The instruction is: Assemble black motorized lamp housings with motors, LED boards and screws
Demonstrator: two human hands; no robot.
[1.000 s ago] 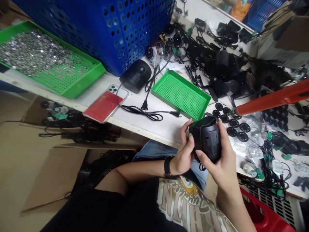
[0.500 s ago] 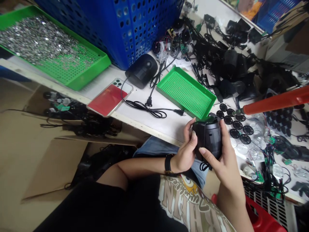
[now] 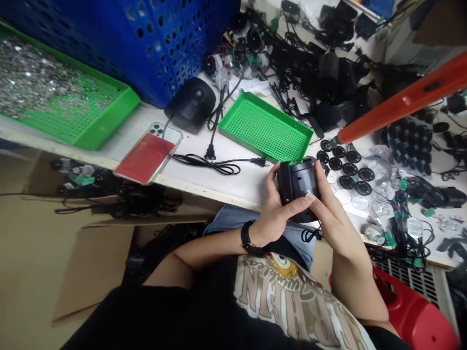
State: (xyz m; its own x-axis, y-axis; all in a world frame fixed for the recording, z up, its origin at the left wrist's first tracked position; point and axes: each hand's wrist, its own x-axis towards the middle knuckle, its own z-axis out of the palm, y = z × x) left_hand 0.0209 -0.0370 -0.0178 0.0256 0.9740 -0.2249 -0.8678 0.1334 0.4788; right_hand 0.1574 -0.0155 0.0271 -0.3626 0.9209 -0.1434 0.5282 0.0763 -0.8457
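Note:
Both my hands are wrapped round a black plastic housing (image 3: 299, 182) with a ribbed round side, at the table's front edge. My left hand (image 3: 272, 211) grips its left side, thumb laid across the front. My right hand (image 3: 330, 209) holds the right side, its thumb meeting the left thumb on the casing. A looped black cord (image 3: 311, 235) hangs below the housing. Just beyond it lies a shallow green perforated tray (image 3: 268, 127). The tip of an orange-red electric screwdriver (image 3: 394, 104) points down near several black slotted discs (image 3: 350, 169).
A similar black housing (image 3: 193, 104) with a plug cord stands left of the tray, near a phone in a clear case (image 3: 149, 154). Further left are a green tray of screws (image 3: 105, 119) and a blue crate (image 3: 175, 43). Black cables and parts (image 3: 328, 73) pile up at the back.
The view has shifted, so the table's things sit further left. My left thumb has moved across the housing's front to the right thumb. Both hands keep hold of it.

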